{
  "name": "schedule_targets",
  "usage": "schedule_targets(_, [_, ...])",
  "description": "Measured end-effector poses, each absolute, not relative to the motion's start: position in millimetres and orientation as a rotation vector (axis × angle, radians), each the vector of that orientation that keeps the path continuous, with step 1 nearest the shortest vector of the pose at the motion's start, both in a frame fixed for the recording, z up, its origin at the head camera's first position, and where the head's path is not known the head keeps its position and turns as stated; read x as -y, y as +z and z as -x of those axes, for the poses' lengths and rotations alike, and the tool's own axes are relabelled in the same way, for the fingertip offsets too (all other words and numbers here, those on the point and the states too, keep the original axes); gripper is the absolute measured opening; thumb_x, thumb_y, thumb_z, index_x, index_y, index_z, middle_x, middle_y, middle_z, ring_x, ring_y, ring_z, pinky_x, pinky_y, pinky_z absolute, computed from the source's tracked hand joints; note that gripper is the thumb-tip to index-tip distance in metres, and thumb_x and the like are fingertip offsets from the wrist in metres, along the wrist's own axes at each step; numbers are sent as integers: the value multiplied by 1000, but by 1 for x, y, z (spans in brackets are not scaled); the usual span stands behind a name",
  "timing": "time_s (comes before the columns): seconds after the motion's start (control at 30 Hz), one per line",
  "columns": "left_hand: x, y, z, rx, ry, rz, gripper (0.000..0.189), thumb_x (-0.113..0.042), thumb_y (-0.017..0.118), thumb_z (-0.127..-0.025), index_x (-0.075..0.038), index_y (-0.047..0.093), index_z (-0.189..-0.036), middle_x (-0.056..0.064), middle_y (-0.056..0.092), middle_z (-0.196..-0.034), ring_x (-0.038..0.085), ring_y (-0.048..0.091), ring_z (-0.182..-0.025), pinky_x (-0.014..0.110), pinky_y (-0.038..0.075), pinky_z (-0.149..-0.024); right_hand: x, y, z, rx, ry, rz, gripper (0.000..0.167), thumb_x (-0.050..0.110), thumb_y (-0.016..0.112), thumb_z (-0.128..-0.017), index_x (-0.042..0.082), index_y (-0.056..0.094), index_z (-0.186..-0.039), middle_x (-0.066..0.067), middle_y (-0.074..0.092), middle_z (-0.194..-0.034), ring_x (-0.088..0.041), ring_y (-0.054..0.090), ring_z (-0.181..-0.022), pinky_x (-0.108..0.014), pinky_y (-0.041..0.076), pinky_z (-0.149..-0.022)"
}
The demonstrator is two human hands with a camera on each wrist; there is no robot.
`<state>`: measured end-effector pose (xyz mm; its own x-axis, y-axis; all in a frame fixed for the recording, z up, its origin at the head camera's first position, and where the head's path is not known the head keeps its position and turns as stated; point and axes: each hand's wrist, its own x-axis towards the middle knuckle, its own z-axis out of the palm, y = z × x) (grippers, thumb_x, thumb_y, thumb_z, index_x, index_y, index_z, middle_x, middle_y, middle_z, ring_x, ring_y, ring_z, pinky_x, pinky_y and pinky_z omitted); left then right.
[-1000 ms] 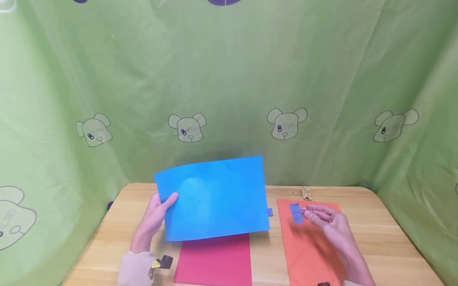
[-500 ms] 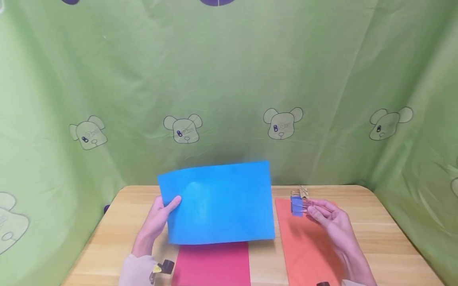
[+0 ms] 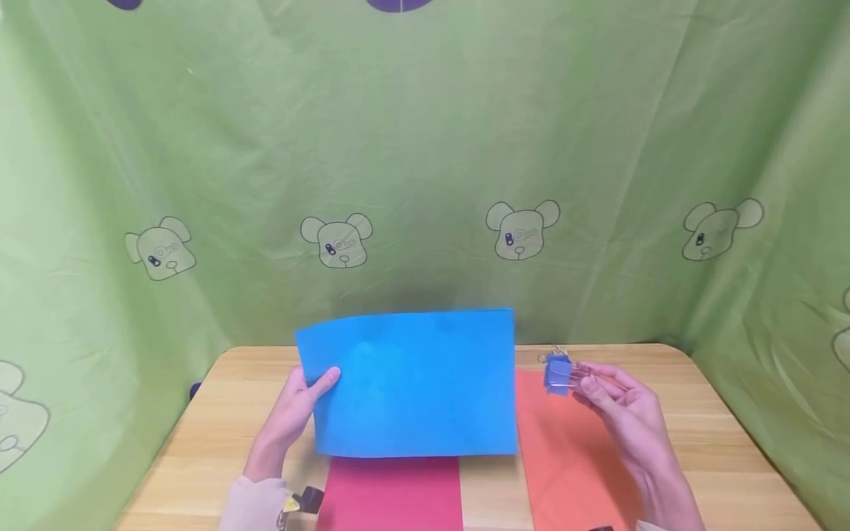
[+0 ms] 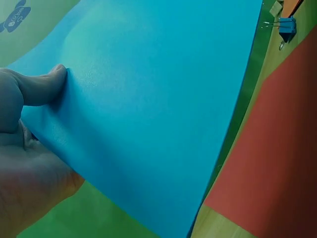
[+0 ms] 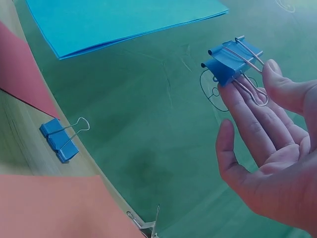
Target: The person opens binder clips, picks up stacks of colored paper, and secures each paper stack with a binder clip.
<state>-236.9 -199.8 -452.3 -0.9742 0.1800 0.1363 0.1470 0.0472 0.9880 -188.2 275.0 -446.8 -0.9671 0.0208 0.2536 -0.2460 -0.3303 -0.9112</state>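
My left hand (image 3: 292,405) grips the left edge of blue sheets (image 3: 415,387), thumb on the front face. The sheets are raised above the table, and the right wrist view shows more than one layer at their edge. In my right hand (image 3: 624,413) is a blue binder clip (image 5: 233,62), pinched by its wire handles between thumb and fingers. It is apart from the sheets, to the right of their edge. Another blue binder clip (image 5: 59,140) lies on the table; in the head view the blue sheets hide it.
Under the blue sheets lies a pink-red sheet (image 3: 392,494), partly covered. An orange sheet (image 3: 571,457) lies beneath my right hand. A tan binder clip (image 4: 276,8) is near the table's back edge. A green curtain (image 3: 425,147) surrounds the wooden table (image 3: 717,435).
The blue sheets have moved right and slightly down, and now hang more level. My right hand has turned the binder clip and shifted slightly right. The head view has shifted slightly.
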Motion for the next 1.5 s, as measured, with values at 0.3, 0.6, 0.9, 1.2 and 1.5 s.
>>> schedule_targets(0.3, [196, -450, 235, -2254, 2080, -387, 33, -16, 57, -106, 7, 53, -129, 10, 66, -110, 17, 65, -105, 30, 52, -96, -269, -443, 186, 1770, 2376, -238, 26, -6, 57, -101, 7, 72, -118, -4, 77, -111, -15, 75, -95, -30, 56, -91])
schedule_targets(0.6, [194, -450, 233, -2244, 2096, -401, 32, -16, 57, -106, 8, 53, -127, 10, 65, -108, 17, 65, -103, 30, 52, -95, -261, -444, 187, 1866, 2314, -208, 22, -2, 60, -101, 6, 72, -117, -2, 77, -110, -14, 74, -96, -29, 56, -91])
schedule_targets(0.9, [193, -449, 233, -2240, 2115, -417, 30, -14, 57, -106, 7, 53, -127, 7, 66, -107, 16, 65, -103, 29, 52, -95, -255, -446, 189, 1890, 2309, -258, 23, -3, 59, -101, 1, 70, -121, -4, 76, -114, -16, 74, -100, -29, 56, -92])
schedule_targets(1.2, [192, -450, 233, -2240, 2116, -401, 32, -14, 57, -105, 7, 53, -129, 7, 67, -109, 16, 66, -105, 29, 52, -96, -251, -446, 189, 1921, 2317, -260, 24, -1, 60, -102, -3, 67, -125, -1, 76, -116, -19, 74, -100, -29, 56, -92])
schedule_targets(1.5, [189, -451, 233, -2248, 2100, -402, 32, -14, 57, -106, 7, 52, -129, 8, 66, -109, 17, 65, -104, 29, 52, -95, -247, -447, 188, 1925, 2320, -253, 24, 0, 60, -102, -3, 67, -125, -1, 76, -116, -16, 73, -103, -30, 56, -93])
